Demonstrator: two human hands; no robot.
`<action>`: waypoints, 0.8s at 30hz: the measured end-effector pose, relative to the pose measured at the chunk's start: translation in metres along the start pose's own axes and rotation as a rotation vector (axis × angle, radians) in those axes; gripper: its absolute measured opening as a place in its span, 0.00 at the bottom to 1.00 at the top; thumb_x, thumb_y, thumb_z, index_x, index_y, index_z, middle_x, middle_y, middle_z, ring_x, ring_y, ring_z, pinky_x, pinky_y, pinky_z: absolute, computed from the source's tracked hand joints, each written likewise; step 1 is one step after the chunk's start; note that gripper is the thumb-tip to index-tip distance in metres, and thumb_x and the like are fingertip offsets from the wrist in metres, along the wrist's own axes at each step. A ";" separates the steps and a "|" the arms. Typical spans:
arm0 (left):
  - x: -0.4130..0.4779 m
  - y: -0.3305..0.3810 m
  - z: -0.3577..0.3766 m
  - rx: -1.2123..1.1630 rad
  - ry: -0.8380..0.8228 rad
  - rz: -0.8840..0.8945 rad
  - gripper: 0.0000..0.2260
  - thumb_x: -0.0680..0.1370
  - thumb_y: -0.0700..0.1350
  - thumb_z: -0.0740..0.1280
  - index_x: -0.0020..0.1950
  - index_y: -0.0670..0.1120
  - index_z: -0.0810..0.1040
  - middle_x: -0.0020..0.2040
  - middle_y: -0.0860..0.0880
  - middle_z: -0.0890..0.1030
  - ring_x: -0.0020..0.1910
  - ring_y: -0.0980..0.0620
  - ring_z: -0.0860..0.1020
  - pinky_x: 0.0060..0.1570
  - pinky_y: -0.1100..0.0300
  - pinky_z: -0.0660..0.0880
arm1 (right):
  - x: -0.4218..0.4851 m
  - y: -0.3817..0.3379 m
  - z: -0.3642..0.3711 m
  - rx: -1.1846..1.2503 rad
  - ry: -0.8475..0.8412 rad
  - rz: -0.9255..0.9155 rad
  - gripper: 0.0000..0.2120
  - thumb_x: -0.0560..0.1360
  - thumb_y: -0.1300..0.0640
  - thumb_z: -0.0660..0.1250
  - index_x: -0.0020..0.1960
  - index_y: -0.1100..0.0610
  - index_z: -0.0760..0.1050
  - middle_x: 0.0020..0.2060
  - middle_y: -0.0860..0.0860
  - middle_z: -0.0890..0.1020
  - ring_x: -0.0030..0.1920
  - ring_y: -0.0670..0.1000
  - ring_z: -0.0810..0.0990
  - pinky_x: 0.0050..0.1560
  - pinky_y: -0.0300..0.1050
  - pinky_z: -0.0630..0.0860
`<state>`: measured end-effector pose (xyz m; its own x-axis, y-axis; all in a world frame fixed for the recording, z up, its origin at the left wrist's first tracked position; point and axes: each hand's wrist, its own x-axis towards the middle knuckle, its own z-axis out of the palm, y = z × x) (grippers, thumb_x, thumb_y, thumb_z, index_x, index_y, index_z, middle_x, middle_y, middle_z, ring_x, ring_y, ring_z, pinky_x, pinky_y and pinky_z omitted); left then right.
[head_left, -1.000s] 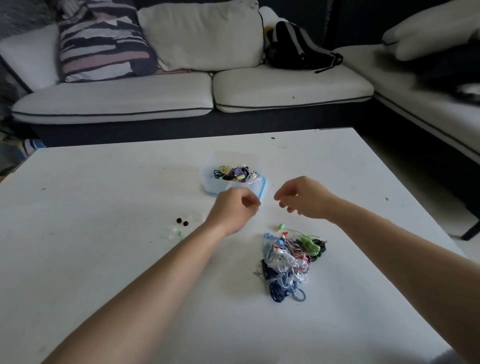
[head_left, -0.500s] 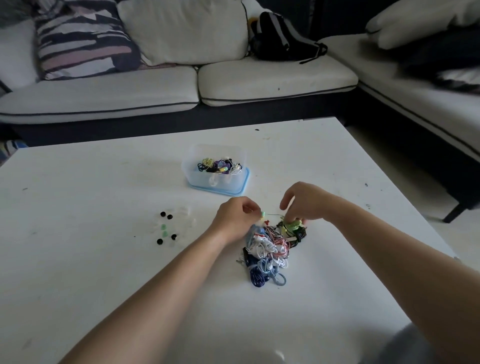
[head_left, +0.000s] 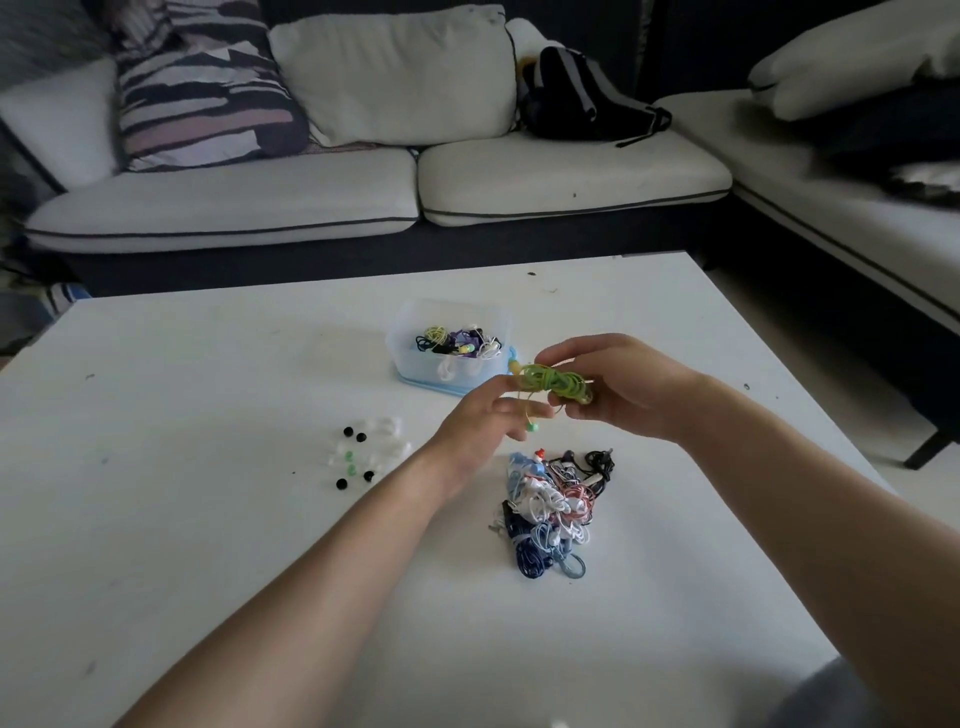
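The right grip (head_left: 623, 387) is curled round the green earphones (head_left: 553, 382), a small coil of cord pinched between thumb and fingers and held in the air above the surface (head_left: 208, 519). The left grip (head_left: 483, 423) meets it from 9 o'clock. Its fingertips are pressed together on a loose strand that leaves the coil. From that strand a green earbud (head_left: 531, 427) hangs just below the left fingers, clear of the surface. The two grips are close together, almost touching at the coil.

Seen from the middle of the surface, the held coil is at about 1 o'clock. Directly under the hands, at 6 o'clock from the coil, lies a pile of earphones (head_left: 550, 512). Its white, pink, blue and black cords are tangled together, and it is apart from both grips. At 11 o'clock from the coil stands a clear box (head_left: 415, 364) with a blue base, holding more coiled earphones. The left fingertips overlap its near corner in this view, and I cannot tell whether they touch it. At 9 o'clock from the pile, well apart from it, a scatter of ear tips (head_left: 358, 457) sits on the surface, some black, some green, some clear.

Beyond the far edge, at 12 o'clock, is a sofa (head_left: 260, 202) with a striped cushion (head_left: 208, 93), a white cushion (head_left: 400, 78) and a dark backpack (head_left: 571, 98).
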<state>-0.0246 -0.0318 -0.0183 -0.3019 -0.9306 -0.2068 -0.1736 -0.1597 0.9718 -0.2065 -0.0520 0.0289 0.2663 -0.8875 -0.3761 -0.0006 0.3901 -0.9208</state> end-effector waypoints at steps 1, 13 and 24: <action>-0.003 0.002 -0.002 -0.005 -0.009 0.005 0.20 0.70 0.35 0.64 0.61 0.43 0.77 0.51 0.47 0.85 0.52 0.50 0.81 0.46 0.67 0.73 | -0.001 -0.001 0.002 0.057 -0.024 0.003 0.15 0.80 0.71 0.56 0.55 0.64 0.80 0.43 0.60 0.82 0.35 0.52 0.80 0.35 0.42 0.78; -0.054 0.012 -0.062 -0.558 0.049 -0.162 0.14 0.76 0.28 0.59 0.56 0.38 0.79 0.46 0.41 0.82 0.43 0.44 0.82 0.42 0.58 0.82 | -0.008 -0.001 0.040 0.370 -0.167 0.068 0.13 0.77 0.60 0.60 0.57 0.63 0.78 0.42 0.57 0.81 0.35 0.52 0.77 0.36 0.43 0.77; -0.084 0.013 -0.080 -0.477 0.213 -0.049 0.07 0.75 0.30 0.67 0.49 0.39 0.80 0.44 0.43 0.85 0.45 0.49 0.85 0.39 0.66 0.79 | -0.012 0.021 0.069 0.215 -0.192 -0.035 0.08 0.71 0.59 0.73 0.34 0.55 0.78 0.35 0.52 0.74 0.32 0.50 0.74 0.40 0.46 0.71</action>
<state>0.0735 0.0177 0.0202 -0.0981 -0.9567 -0.2740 0.2782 -0.2907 0.9155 -0.1432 -0.0160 0.0212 0.4404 -0.8464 -0.2995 0.2105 0.4216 -0.8820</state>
